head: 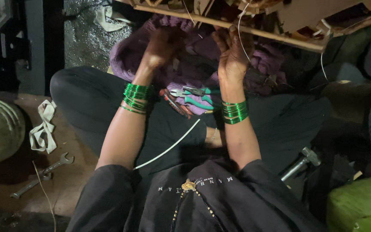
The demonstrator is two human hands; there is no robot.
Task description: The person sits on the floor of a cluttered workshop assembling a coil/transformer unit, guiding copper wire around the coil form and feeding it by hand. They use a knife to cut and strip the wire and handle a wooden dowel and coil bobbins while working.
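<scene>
Head view, looking down: I see both hands raised to the underside of a rough frame of wooden sticks and cardboard scraps (280, 36) that crosses the top. My left hand (162, 47) is blurred below that frame, fingers curled, and I cannot tell whether it grips anything. My right hand (232, 53) reaches up to the frame's long wooden stick, fingers closed against it beside a thin white wire (242, 34) hanging from the frame; whether it pinches the wire I cannot tell. Both wrists carry stacks of shiny green bangles (136, 98). Below the frame, on the lap, lies a crumpled purple cloth (129, 53) with teal-handled pliers (196, 98) and red-handled pliers (174, 103) on it. Further from the frame, a white cord (170, 146) crosses the black clothing, a steel open-end spanner (44, 174) lies on the floor at left, and a metal hammer (303, 162) at right.
</scene>
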